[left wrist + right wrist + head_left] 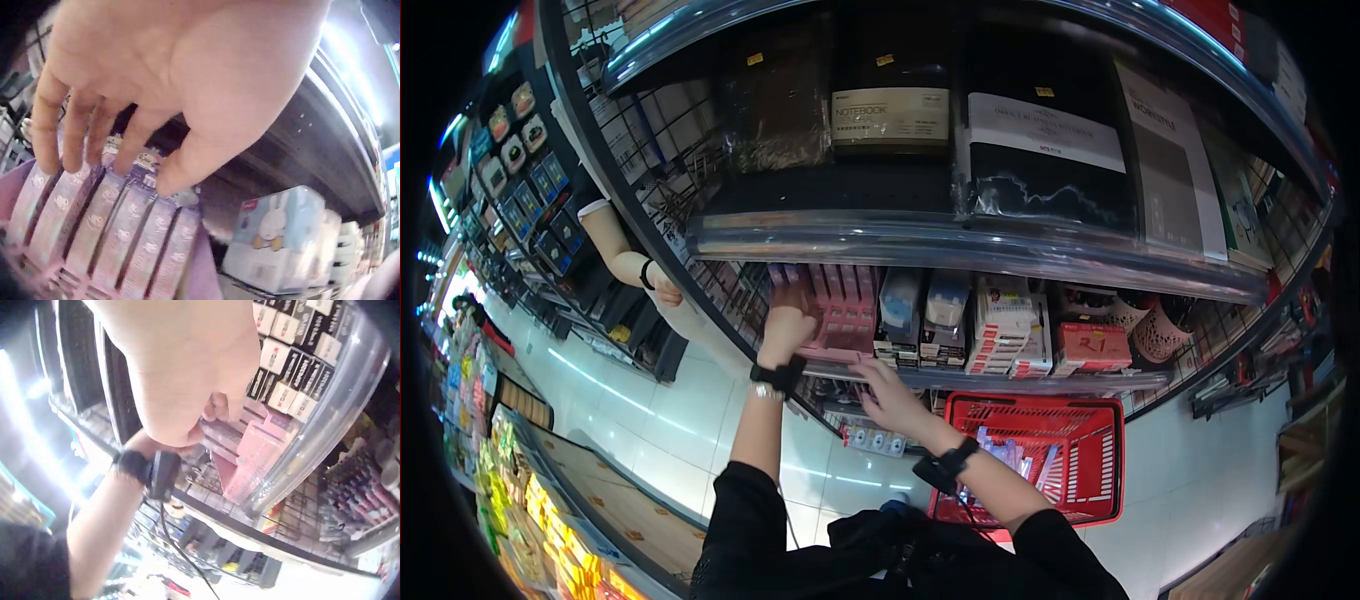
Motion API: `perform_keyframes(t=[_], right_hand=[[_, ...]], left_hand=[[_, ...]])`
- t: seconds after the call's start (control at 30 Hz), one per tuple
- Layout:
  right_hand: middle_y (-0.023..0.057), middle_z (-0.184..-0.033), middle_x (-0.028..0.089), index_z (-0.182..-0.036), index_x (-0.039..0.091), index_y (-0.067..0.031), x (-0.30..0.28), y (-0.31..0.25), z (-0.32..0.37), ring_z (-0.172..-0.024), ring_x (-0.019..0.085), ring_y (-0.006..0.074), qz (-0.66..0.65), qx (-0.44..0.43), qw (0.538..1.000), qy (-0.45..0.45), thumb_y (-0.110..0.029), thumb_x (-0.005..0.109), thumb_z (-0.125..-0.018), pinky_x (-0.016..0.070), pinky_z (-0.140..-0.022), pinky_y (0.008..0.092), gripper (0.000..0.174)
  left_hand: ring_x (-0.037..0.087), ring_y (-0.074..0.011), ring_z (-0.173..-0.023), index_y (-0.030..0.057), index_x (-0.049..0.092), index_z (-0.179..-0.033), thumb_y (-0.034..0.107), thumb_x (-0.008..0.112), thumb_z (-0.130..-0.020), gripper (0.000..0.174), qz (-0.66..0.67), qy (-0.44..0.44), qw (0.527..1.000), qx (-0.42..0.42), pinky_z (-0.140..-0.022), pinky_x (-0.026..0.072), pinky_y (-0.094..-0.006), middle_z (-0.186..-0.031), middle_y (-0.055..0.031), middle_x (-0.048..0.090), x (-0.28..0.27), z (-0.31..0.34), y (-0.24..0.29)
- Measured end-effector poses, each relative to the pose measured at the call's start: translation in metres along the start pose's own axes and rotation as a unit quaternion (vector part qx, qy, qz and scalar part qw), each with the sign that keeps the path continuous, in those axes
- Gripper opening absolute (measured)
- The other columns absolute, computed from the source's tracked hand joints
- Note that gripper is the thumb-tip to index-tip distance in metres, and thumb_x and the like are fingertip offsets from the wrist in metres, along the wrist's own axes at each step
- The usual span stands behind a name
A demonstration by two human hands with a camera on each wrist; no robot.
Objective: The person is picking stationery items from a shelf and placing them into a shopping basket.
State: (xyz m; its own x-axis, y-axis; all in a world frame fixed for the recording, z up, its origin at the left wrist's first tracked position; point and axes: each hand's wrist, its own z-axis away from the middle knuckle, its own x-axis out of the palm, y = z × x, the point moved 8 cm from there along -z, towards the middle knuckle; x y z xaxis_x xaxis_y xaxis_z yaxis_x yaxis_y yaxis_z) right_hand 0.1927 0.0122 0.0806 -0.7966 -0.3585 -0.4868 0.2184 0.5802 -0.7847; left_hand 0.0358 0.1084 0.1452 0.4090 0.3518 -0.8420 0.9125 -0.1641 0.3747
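Observation:
My left hand [792,325] reaches into a pink display box [847,330] on the lower shelf. In the left wrist view, that hand's fingers extend down over a row of slim pink-and-purple cartoon packs [112,231], with the fingertips at their top ends. A gap shows between thumb and forefinger. My right hand [897,402] is held in front of the lower shelf's edge, forefinger extended and the other fingers loosely bent, holding nothing. In the right wrist view, it partly covers the left hand beside the pink display.
Small boxes, one with a white rabbit [275,231], stand right of the display. Wrapped notebooks [890,120] lie on the shelf above. Below my right arm, a red basket [1116,450] holds light purple packs [1002,455]. Another person's hand [665,287] is left of the rack.

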Motion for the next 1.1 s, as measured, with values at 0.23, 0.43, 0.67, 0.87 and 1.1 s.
perform_keyframes(t=[0.23,0.43,0.67,0.87,1.1], right_hand=[[0.0169,-0.116,0.037,-0.124,0.031,-0.0024,0.033,0.033,-0.031,-0.111,0.035,0.032,0.267,0.094,0.955,0.088,-0.004,0.054,-0.065,0.0322,-0.092,0.0387,0.064],[0.0138,-0.106,0.043,-0.12,0.035,-0.0026,0.039,0.046,-0.036,-0.103,0.042,0.029,0.318,0.091,0.94,0.085,-0.006,0.058,-0.061,0.0391,-0.085,0.0366,0.064],[0.0108,-0.102,0.046,-0.116,0.039,-0.0037,0.034,0.044,-0.037,-0.099,0.046,0.026,0.309,0.121,0.941,0.069,-0.005,0.057,-0.06,0.0455,-0.076,0.0342,0.06],[0.0102,-0.1,0.047,-0.115,0.042,-0.0031,0.029,0.035,-0.04,-0.097,0.048,0.0238,0.327,0.128,0.935,0.045,-0.007,0.053,-0.067,0.0467,-0.073,0.0317,0.05],[0.0119,-0.098,0.05,-0.11,0.045,-0.0033,0.032,0.043,-0.047,-0.093,0.051,0.0259,0.324,0.152,0.933,0.033,-0.01,0.058,-0.062,0.0462,-0.072,0.0354,0.051]], left_hand=[[0.05,-0.0392,-0.092,0.003,0.047,-0.113,0.028,0.053,-0.073,0.047,-0.209,0.037,0.977,-0.004,-0.074,0.0462,-0.0443,-0.109,-0.023,0.048,0.012,-0.047,-0.017],[0.055,-0.033,-0.088,0.0061,0.052,-0.105,0.019,0.049,-0.074,0.034,-0.198,0.121,0.967,0.105,-0.073,0.0464,-0.0419,-0.103,-0.0161,0.054,0.02,-0.056,-0.023],[0.053,-0.0354,-0.089,0.0043,0.052,-0.104,0.024,0.049,-0.077,0.034,-0.152,0.161,0.963,0.156,-0.076,0.0433,-0.0431,-0.098,-0.018,0.056,0.019,-0.06,-0.032],[0.052,-0.0345,-0.092,0.0063,0.052,-0.105,0.027,0.047,-0.078,0.034,-0.077,0.079,0.991,0.079,-0.079,0.0423,-0.0433,-0.102,-0.0179,0.055,0.026,-0.075,-0.052],[0.056,-0.0322,-0.086,0.0091,0.059,-0.095,0.024,0.048,-0.077,0.026,-0.121,0.101,0.986,0.057,-0.076,0.0438,-0.0416,-0.095,-0.0129,0.059,0.003,-0.08,-0.035]])
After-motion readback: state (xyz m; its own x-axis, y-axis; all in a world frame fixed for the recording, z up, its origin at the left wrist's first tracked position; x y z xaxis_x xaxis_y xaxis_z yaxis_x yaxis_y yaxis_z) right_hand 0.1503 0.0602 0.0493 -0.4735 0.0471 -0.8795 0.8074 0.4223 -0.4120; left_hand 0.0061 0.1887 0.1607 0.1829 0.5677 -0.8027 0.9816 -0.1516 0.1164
